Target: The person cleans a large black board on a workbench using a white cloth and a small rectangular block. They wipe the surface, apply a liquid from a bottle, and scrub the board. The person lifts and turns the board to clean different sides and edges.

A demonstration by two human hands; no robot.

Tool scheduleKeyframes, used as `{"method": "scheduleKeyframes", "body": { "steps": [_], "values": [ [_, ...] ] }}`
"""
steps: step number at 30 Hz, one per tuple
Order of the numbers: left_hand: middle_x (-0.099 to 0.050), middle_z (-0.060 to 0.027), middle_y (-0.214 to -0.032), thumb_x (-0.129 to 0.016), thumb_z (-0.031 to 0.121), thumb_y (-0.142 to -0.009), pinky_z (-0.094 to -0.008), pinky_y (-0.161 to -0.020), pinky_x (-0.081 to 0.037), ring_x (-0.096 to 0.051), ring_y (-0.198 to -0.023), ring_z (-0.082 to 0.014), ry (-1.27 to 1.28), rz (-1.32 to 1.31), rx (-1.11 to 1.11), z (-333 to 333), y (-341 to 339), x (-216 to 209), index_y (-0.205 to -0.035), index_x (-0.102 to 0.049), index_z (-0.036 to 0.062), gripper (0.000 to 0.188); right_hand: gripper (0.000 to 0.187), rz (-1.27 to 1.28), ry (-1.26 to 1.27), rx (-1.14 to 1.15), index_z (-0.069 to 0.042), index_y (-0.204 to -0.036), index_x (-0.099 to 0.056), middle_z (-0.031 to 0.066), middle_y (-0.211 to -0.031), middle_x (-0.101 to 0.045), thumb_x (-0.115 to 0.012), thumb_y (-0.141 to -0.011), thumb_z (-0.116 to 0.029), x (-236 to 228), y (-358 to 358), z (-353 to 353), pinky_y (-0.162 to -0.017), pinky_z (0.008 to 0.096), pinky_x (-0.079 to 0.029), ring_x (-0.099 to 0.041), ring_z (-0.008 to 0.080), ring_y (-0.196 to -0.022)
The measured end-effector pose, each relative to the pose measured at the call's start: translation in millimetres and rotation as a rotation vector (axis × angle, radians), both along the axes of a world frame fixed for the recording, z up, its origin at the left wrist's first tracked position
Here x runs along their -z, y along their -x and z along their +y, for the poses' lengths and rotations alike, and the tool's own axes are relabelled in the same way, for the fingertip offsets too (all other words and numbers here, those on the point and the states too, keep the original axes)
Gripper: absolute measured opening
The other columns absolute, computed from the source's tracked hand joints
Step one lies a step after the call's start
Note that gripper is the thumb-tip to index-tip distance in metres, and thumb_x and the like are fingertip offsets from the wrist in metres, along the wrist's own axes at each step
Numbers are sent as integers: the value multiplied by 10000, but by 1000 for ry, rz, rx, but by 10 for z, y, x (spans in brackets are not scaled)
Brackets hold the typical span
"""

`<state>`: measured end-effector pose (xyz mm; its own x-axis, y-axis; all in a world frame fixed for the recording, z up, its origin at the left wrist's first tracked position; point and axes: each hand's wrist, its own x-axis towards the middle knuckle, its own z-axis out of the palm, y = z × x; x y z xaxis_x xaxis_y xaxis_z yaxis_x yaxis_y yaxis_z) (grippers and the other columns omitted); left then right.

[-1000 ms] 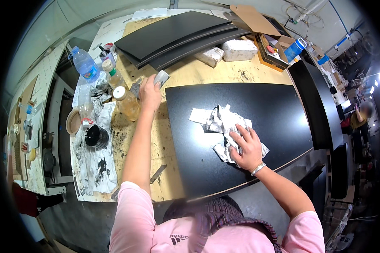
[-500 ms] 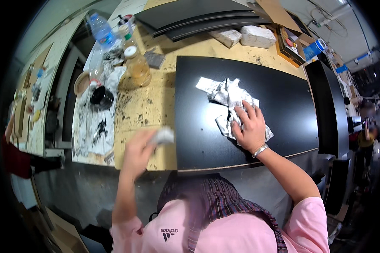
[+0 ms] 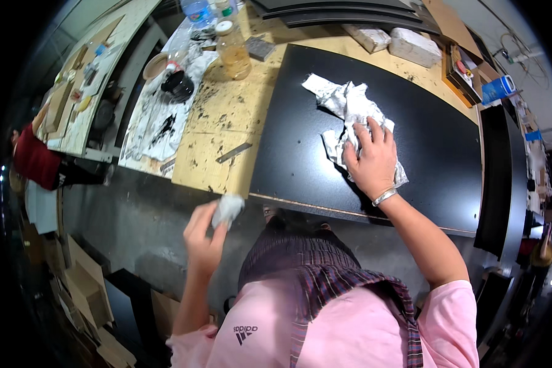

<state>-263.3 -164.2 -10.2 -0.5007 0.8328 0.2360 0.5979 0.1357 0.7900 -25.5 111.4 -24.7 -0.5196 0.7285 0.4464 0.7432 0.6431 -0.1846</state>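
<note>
Stacked black panels (image 3: pixel 343 11) and two white blocks (image 3: pixel 414 47) sit along the far side of the surface (image 3: pixel 224 116), behind a single black panel (image 3: pixel 438 141); a grey block (image 3: pixel 260 48) lies near its far left corner. On that panel rests a crumpled white cloth (image 3: pixel 348 101), the right grip (image 3: pixel 374 161) spread over it. Just past the surface's near edge, above the floor (image 3: pixel 135 208), the left grip (image 3: pixel 203 239) pinches a pale pad (image 3: pixel 229 210). A dark strip (image 3: pixel 233 153) lies on the open stretch left of the panel. A bottle (image 3: pixel 233 56) holds amber liquid; the contents of a black jar (image 3: pixel 178 88) are hard to make out; a box (image 3: pixel 462 86) holds small items.
</note>
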Motion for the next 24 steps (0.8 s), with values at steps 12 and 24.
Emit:
{"method": "scheduleKeyframes", "body": {
  "steps": [12,24],
  "values": [
    [-620,-169,-952,-723,32,-734,-394,-760,-513,-619,-825,-333,-118,33,-293,280,-920,151,-995,-625,-29,285,425,4,45,-87,-74,-1170,-651,185,-1314,-551,-637,-810,-298,-38,-106,20,-987,506,-396,-481,426,-1193],
    [-626,-86,-912,-725,40,-795,-318,-726,-495,-602,-798,-181,-158,-55,-211,568,-1352,68,-1020,-633,-2,247,443,279,172,-230,-79,-1303,-599,189,-1466,-438,-595,-939,-331,-308,-580,241,-1108,478,-296,-414,352,-1332]
  ]
}}
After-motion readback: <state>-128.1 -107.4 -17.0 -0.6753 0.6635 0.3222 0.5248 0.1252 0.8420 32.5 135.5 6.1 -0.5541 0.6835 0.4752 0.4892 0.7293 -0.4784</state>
